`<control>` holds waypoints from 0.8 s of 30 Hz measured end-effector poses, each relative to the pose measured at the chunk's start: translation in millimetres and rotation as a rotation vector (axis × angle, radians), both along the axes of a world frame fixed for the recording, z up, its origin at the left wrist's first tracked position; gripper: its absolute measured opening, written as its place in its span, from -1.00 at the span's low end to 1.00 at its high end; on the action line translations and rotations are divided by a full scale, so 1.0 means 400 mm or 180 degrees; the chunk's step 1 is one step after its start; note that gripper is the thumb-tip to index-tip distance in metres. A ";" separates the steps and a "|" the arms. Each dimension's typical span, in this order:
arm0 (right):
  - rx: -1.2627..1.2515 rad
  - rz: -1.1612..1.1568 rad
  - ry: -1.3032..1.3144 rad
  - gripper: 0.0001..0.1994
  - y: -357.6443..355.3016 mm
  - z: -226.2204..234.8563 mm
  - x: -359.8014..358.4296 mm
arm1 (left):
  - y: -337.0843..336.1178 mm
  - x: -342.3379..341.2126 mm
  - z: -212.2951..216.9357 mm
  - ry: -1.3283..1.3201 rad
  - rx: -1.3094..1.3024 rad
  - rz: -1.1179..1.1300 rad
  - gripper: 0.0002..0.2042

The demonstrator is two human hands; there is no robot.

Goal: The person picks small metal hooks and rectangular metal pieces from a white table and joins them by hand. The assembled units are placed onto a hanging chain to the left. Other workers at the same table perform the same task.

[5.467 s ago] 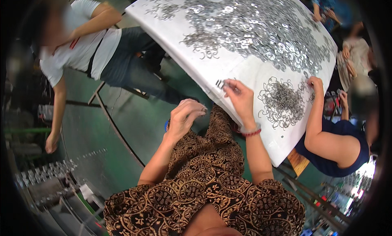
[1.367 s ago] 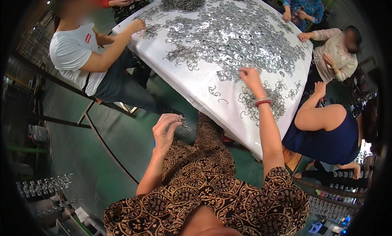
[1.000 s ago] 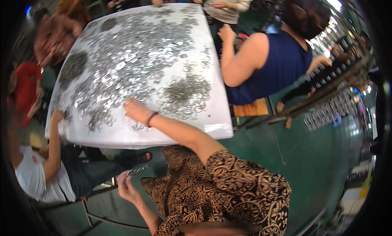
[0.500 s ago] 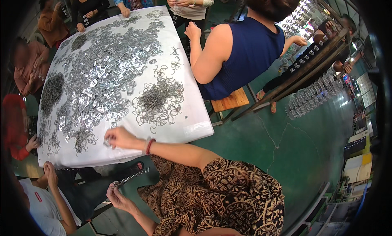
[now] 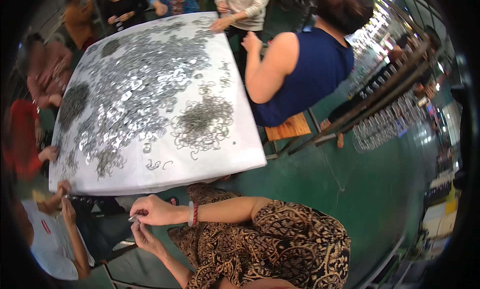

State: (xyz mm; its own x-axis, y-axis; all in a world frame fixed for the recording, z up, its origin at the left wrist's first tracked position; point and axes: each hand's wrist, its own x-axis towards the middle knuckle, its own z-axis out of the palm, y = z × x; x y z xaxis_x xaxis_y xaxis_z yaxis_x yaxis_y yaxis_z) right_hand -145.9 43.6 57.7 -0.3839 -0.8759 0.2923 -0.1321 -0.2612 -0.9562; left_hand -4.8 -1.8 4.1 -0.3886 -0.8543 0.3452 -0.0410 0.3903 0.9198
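My right hand [image 5: 158,210], with a red bracelet and a pale bangle at the wrist, is brought over my left hand [image 5: 147,239] just off the table's near edge. Fingertips of both hands close on a small shiny metal piece [image 5: 133,219]; its exact shape is too small to make out. The linked metal strand that hung from my left hand earlier cannot be made out now. Beyond my hands, the white-covered table [image 5: 230,161] carries a broad spread of flat metal buckle-like pieces [image 5: 135,96] and a pile of curved wire hooks [image 5: 202,119].
Several people sit or stand round the table, one in a navy top [image 5: 305,79] at right on a wooden stool [image 5: 288,129]. Close on my left, a person in a white shirt [image 5: 55,244] works. A metal rack [image 5: 370,96] with hanging metal pieces stands at right.
My right hand has come back from over the table's near edge to meet my left hand. The view has shifted slightly. A person's hand at the far right corner now reaches onto the table.
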 end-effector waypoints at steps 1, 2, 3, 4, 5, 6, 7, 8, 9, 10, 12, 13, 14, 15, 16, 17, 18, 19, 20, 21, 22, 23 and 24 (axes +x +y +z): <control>0.0219 0.0122 -0.0178 -0.82 0.005 0.005 0.004 | 0.001 0.005 0.008 0.0183 -0.0196 -0.0122 -0.83; 0.0339 0.0097 -0.0094 -0.82 0.010 0.004 0.005 | 0.007 0.007 0.007 -0.0016 -0.0157 0.0108 -0.83; 0.0095 0.0122 -0.0138 -0.84 0.020 -0.002 0.008 | 0.010 0.013 0.004 -0.0238 -0.0119 0.0286 -0.85; -0.0112 0.0061 -0.0019 -0.84 0.024 -0.010 0.015 | 0.016 0.024 -0.002 -0.0299 -0.0144 0.0234 -0.86; 0.0028 0.0172 -0.0394 -0.85 0.025 -0.025 0.020 | 0.014 0.030 -0.014 -0.0466 -0.0213 0.0449 -0.86; 0.0093 0.0054 0.0224 -0.87 0.024 -0.037 0.021 | 0.013 0.038 -0.023 -0.0549 -0.0269 0.0452 -0.85; 0.0295 0.0183 -0.0111 -0.88 0.028 -0.048 0.030 | 0.022 0.050 -0.031 -0.0524 -0.0222 0.0416 -0.85; 0.0301 0.0158 -0.0265 -0.88 0.026 -0.057 0.044 | 0.030 0.059 -0.038 -0.0361 -0.0092 0.0296 -0.86; 0.0294 0.0228 -0.0475 -0.87 0.022 -0.065 0.054 | 0.029 0.063 -0.046 -0.0257 -0.0217 0.0288 -0.86; 0.0196 0.0192 -0.0565 -0.86 0.023 -0.071 0.059 | 0.030 0.061 -0.055 -0.0101 -0.0288 0.0219 -0.85; 0.0369 0.0312 -0.0592 -0.86 0.013 -0.070 0.043 | 0.038 0.046 -0.066 0.0024 -0.0094 0.0297 -0.77; 0.0390 0.0243 -0.0603 -0.86 0.010 -0.069 0.040 | 0.044 0.044 -0.074 0.0203 0.0136 0.0499 -0.71; 0.0451 0.0307 -0.0721 -0.86 0.007 -0.069 0.037 | 0.037 0.041 -0.081 0.0439 0.0281 0.0639 -0.71; 0.0485 0.0315 -0.0620 -0.86 0.005 -0.067 0.031 | 0.024 0.042 -0.085 0.0628 0.0435 0.0730 -0.71; 0.0533 0.0316 -0.0587 -0.86 0.003 -0.068 0.025 | 0.003 0.043 -0.091 0.0816 0.0577 0.0819 -0.71; 0.0528 0.0322 -0.0633 -0.86 0.003 -0.069 0.020 | -0.027 0.041 -0.097 0.0742 0.0706 0.1052 -0.81; 0.0457 0.0358 -0.0611 -0.86 0.003 -0.072 0.013 | -0.070 0.045 -0.101 0.0454 0.0618 0.0991 -0.83; 0.0410 0.0354 -0.0617 -0.87 0.003 -0.076 0.009 | -0.121 0.048 -0.103 0.0159 0.0538 0.0931 -0.85; 0.0424 0.0360 -0.0714 -0.87 0.003 -0.080 0.005 | -0.176 0.044 -0.104 -0.0140 0.0459 0.0868 -0.86; 0.0376 0.0387 -0.0720 -0.86 0.002 -0.085 0.002 | -0.231 0.020 -0.104 -0.0301 0.0207 0.0923 -0.86; 0.0378 0.0407 -0.0761 -0.85 0.003 -0.090 -0.001 | -0.288 -0.013 -0.103 -0.0407 -0.0118 0.0968 -0.83; 0.0376 0.0426 -0.0880 -0.85 0.005 -0.094 -0.005 | -0.346 -0.042 -0.099 -0.0795 -0.0217 0.0963 -0.84; 0.0419 0.0449 -0.0860 -0.85 0.008 -0.098 -0.009 | -0.402 -0.072 -0.095 -0.1085 -0.0445 0.0954 -0.84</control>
State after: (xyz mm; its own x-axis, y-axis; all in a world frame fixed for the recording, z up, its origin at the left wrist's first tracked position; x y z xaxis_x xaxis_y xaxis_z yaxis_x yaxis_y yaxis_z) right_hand -149.3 46.8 18.7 -0.3045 -0.9494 0.0772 0.1594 -0.1307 -0.9785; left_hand -33.7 -162.5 -33.8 -0.2431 -0.9005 0.3605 -0.4612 0.4342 0.7738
